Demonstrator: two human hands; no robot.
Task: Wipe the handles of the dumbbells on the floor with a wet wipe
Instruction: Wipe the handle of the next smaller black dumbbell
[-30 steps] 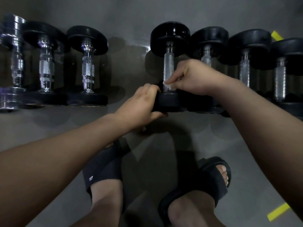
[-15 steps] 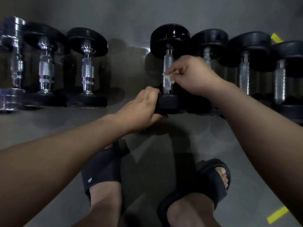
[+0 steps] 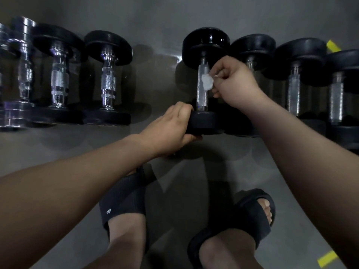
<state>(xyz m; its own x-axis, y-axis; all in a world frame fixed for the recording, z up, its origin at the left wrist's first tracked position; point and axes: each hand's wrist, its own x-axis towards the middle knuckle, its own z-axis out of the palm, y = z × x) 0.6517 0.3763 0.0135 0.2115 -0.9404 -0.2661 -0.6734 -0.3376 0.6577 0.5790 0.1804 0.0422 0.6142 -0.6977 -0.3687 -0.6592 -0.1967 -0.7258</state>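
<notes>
Nearest, two feet in black slides, the left slide (image 3: pixel 124 199) and the right slide (image 3: pixel 252 216), stand on a grey floor (image 3: pixel 58 148), with a strip of yellow tape (image 3: pixel 328 259) at the lower right corner. Both bare forearms reach forward from there. The left hand (image 3: pixel 169 129) grips the near head (image 3: pixel 206 123) of a black dumbbell (image 3: pixel 202 102) lying on the floor, fingers curled over the head's top edge and thumb against its near face. Just beyond, the right hand (image 3: pixel 233 82) pinches a small crumpled white wipe (image 3: pixel 206 82) and holds it against the right side of that dumbbell's knurled metal handle (image 3: pixel 200 92), in its upper half. The glossy far head (image 3: pixel 206 43) lies past the hand. Three more black dumbbells (image 3: pixel 294 88) lie close side by side to the right. Well apart to the left lie two black-headed dumbbells (image 3: pixel 108 82) with chrome handles and a chrome one (image 3: pixel 24 74) at the edge of view. A second yellow strip (image 3: pixel 333 46) shows behind the right-hand row
</notes>
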